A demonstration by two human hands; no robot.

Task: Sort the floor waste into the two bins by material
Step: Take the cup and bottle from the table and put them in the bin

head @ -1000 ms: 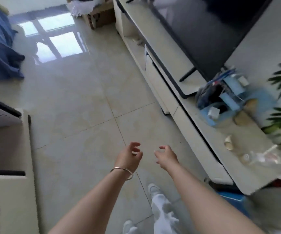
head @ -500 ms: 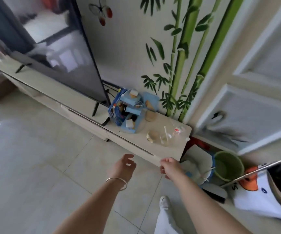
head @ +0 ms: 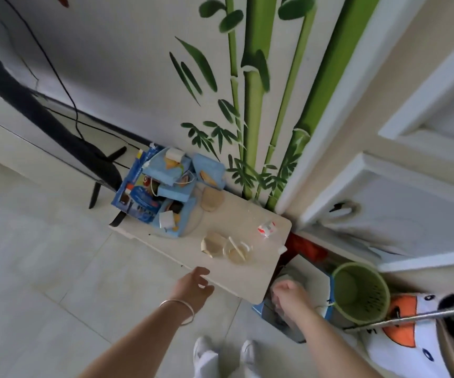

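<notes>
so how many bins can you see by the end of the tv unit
2. A green bin stands on the floor right of the unit, near the door. A blue-and-white bin sits between it and the unit, under the right hand. Others may be out of view.

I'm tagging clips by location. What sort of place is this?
Most likely a home living room: a low TV cabinet cluttered with snack packaging stands against a wall painted with bamboo, beside a white panelled door, with a green bin on the tiled floor.
</notes>
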